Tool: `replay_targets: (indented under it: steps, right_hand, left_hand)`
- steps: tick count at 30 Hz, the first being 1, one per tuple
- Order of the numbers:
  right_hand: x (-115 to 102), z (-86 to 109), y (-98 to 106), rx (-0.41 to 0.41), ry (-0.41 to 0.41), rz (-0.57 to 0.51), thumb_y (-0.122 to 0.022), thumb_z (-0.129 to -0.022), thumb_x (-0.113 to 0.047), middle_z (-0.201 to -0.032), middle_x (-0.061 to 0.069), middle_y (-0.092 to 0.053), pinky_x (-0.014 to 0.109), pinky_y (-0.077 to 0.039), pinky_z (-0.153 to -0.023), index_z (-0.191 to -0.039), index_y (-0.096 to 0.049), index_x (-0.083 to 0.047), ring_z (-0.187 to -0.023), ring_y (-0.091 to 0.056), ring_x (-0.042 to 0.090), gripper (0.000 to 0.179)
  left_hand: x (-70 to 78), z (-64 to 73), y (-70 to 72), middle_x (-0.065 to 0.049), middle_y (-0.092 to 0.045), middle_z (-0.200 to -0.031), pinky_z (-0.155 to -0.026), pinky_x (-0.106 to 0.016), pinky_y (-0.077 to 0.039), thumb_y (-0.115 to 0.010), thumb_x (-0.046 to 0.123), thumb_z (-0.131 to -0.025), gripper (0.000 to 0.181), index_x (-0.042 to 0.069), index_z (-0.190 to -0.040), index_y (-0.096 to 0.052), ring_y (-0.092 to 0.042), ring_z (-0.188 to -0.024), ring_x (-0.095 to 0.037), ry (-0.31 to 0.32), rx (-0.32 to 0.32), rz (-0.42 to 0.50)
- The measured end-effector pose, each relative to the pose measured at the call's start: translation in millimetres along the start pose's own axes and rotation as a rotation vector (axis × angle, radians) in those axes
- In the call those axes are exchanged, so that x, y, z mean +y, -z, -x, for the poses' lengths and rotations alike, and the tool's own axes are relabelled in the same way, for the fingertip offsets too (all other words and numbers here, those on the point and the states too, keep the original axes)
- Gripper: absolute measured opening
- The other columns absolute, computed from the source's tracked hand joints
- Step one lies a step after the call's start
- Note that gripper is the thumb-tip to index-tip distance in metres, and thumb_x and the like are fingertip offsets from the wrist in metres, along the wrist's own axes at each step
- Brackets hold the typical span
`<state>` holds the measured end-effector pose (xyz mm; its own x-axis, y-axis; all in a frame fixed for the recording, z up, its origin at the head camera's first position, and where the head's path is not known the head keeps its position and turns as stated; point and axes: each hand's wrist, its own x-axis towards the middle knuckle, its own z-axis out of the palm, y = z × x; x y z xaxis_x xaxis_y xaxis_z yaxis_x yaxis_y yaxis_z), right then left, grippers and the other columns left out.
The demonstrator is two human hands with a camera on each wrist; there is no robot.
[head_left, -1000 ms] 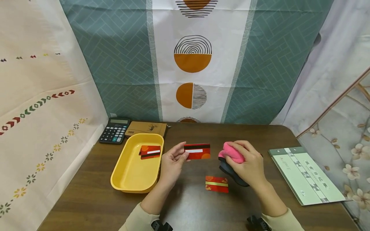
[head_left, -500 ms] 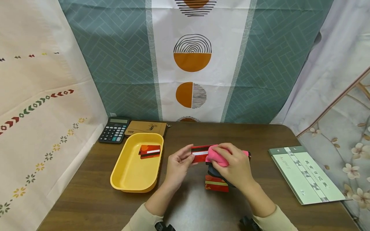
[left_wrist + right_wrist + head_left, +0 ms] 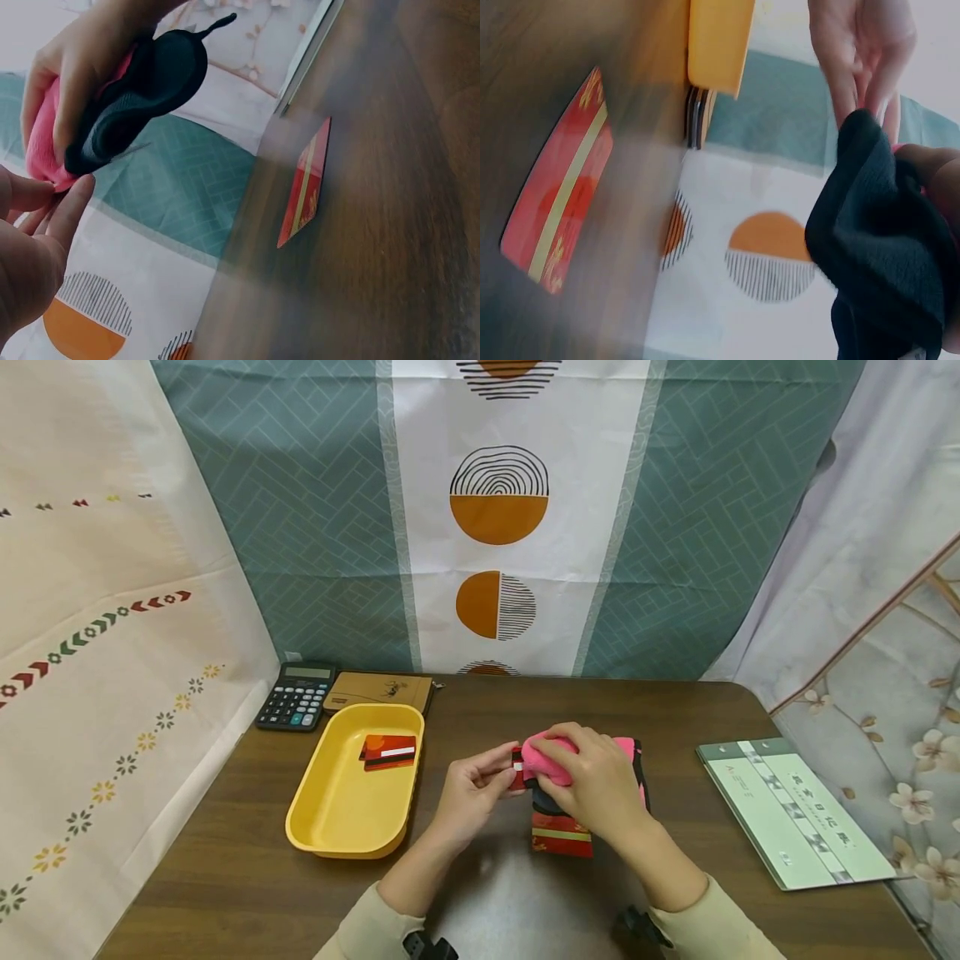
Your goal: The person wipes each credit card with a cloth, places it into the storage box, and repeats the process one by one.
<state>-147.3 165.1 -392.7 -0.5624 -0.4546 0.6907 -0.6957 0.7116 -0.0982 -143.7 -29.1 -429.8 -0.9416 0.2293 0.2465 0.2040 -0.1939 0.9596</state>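
My left hand [image 3: 467, 797] pinches a red card [image 3: 517, 768] with a black stripe by its left end. Only a short strip of that card shows; the cloth covers the rest. With my right hand [image 3: 596, 785] I grip a pink and dark grey cloth [image 3: 547, 760], folded over the card. In the left wrist view the cloth's dark side [image 3: 161, 75] has a small loop at its corner. Below the hands a second red card [image 3: 562, 842] with a gold band lies on the table, its top edge partly behind the cloth.
A yellow tray [image 3: 341, 818] stands left of my hands, with red cards [image 3: 390, 752] inside. Behind it are a black calculator [image 3: 297, 697] and a brown notebook [image 3: 378, 688]. A pale green booklet [image 3: 795, 818] lies at the right.
My right hand has moved left with the cloth and brought it over the card. My left hand has shifted slightly right, and more of the held card is now covered.
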Motion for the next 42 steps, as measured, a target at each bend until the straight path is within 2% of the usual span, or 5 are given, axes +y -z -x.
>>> replay_targets:
  steps: [13, 20, 30, 37, 42]
  right_hand:
    - [3, 2.6, 5, -0.116, 0.056, 0.068, -0.095, -0.068, -0.027, -0.108, 0.006, -0.067, 0.033, -0.054, -0.063, -0.106, -0.079, -0.018, -0.086, -0.064, 0.024, 0.042]
    - [-6, -0.5, 1, -0.015, 0.021, 0.012, -0.093, -0.069, -0.020, -0.109, 0.007, -0.067, 0.040, -0.058, -0.068, -0.109, -0.078, -0.016, -0.091, -0.066, 0.027, 0.042]
    - [21, 11.9, -1, 0.102, -0.167, -0.022, -0.094, -0.068, -0.016, -0.105, 0.010, -0.067, 0.042, -0.058, -0.062, -0.107, -0.078, -0.008, -0.082, -0.066, 0.029, 0.043]
    - [4, 9.1, -14, 0.191, -0.123, -0.101, -0.088, -0.074, -0.017, -0.108, 0.009, -0.068, 0.045, -0.058, -0.066, -0.108, -0.078, -0.009, -0.087, -0.067, 0.029, 0.036]
    - [8, 9.9, -14, 0.217, -0.139, -0.096, -0.087, -0.074, -0.015, -0.107, 0.011, -0.068, 0.048, -0.059, -0.067, -0.107, -0.077, -0.007, -0.087, -0.068, 0.030, 0.036]
  left_hand:
    - [4.4, -1.3, 1.9, -0.035, -0.065, -0.119, -0.081, -0.039, -0.061, -0.058, -0.013, -0.096, 0.040, -0.013, -0.136, -0.056, -0.071, -0.101, -0.029, 0.010, 0.017, 0.022]
    - [1.6, -3.3, -2.7, -0.033, -0.067, -0.113, -0.079, -0.031, -0.062, -0.058, -0.012, -0.097, 0.037, -0.014, -0.133, -0.057, -0.071, -0.091, -0.010, -0.028, 0.062, 0.021]
    - [3.7, 0.2, 2.9, -0.036, -0.065, -0.115, -0.078, -0.040, -0.062, -0.062, -0.015, -0.092, 0.039, -0.015, -0.131, -0.058, -0.073, -0.093, -0.030, -0.001, 0.103, 0.076]
    - [-0.5, -2.6, -4.8, -0.035, -0.066, -0.115, -0.078, -0.033, -0.062, -0.059, -0.012, -0.095, 0.037, -0.015, -0.132, -0.057, -0.072, -0.092, -0.014, 0.016, 0.057, 0.071]
    - [-0.5, -3.1, -3.2, -0.035, -0.066, -0.115, -0.077, -0.036, -0.063, -0.060, -0.014, -0.094, 0.037, -0.015, -0.132, -0.058, -0.072, -0.095, -0.023, 0.015, 0.066, 0.064]
